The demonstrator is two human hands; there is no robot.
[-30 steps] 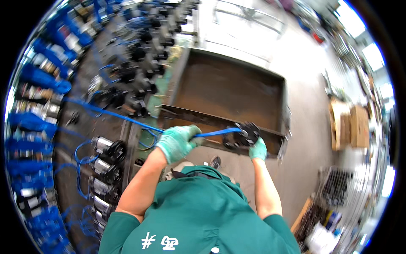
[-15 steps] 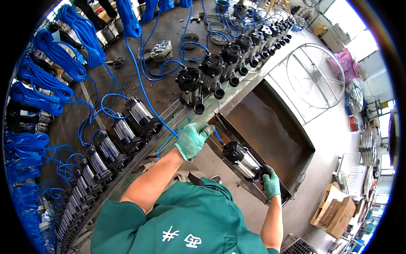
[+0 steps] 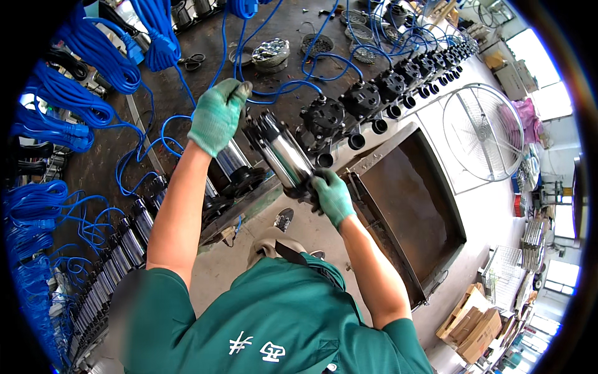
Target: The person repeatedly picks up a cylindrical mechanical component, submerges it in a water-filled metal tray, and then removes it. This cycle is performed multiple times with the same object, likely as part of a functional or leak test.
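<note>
My left hand [image 3: 218, 115], in a green glove, is closed around a blue cable [image 3: 274, 87] above the workbench. In my right hand [image 3: 330, 196], also gloved in green, I grip the black lower end of a shiny steel cylindrical pump [image 3: 283, 153], held tilted over the bench edge. The blue cable runs from that pump up across the bench. More steel pumps [image 3: 233, 162] lie just under my left forearm.
A dark workbench [image 3: 187, 81] carries rows of black-headed pumps [image 3: 361, 100], steel pumps [image 3: 124, 243] and coiled blue cables [image 3: 93, 62]. A rusty metal tank [image 3: 417, 206] stands to the right. A large fan [image 3: 486, 137] and cardboard boxes [image 3: 476, 324] sit on the floor beyond.
The pump has come up out of the tank and over the bench edge. My left hand has risen higher along the blue cable. The view has swung toward the bench.
</note>
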